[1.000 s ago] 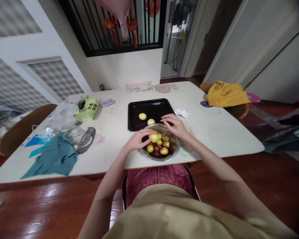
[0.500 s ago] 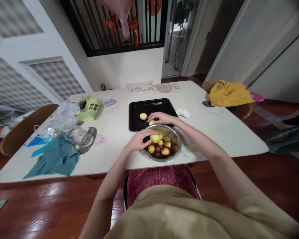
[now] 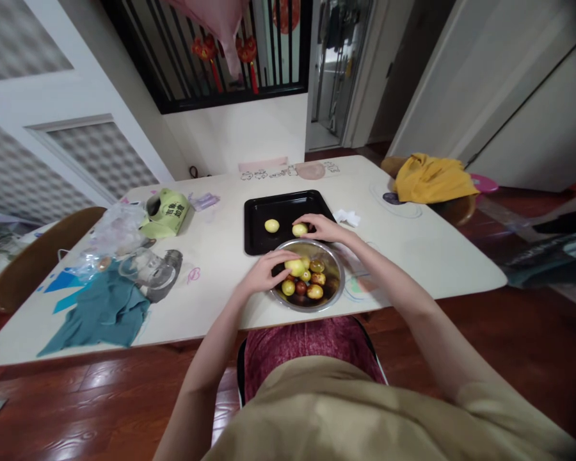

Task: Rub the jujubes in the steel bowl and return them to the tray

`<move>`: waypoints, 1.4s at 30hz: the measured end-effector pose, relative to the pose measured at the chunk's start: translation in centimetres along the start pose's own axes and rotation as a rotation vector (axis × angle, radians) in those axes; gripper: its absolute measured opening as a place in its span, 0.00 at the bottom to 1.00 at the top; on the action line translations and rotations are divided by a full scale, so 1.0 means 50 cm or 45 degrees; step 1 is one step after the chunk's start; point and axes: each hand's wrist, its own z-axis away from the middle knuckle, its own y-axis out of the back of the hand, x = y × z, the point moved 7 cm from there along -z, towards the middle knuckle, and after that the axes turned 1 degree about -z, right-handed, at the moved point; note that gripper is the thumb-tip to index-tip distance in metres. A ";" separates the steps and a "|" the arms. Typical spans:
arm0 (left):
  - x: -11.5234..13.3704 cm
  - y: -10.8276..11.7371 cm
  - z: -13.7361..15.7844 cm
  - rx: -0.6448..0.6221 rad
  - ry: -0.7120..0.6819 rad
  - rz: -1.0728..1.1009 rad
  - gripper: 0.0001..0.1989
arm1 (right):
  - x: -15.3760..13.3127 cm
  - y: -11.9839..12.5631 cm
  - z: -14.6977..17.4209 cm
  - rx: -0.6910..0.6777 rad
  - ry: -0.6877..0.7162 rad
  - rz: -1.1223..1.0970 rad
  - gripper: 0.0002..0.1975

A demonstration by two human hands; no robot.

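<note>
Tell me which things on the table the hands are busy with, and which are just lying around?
In use: left hand, right hand, metal bowl of fruit, black tray, the two yellow fruits on the tray.

Lying about: teal cloth, green pouch, plastic bags, white tissue, yellow cloth.

The person wears a khaki-tan short-sleeved top (image 3: 365,416) and a dark red patterned garment (image 3: 307,342) over the lap. Both forearms are bare; the left hand (image 3: 264,275) and right hand (image 3: 324,228) carry no visible rings or gloves.
</note>
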 end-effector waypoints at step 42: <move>-0.040 0.057 0.008 0.506 0.137 -0.127 0.14 | -0.186 -0.015 0.301 0.630 0.088 0.054 0.16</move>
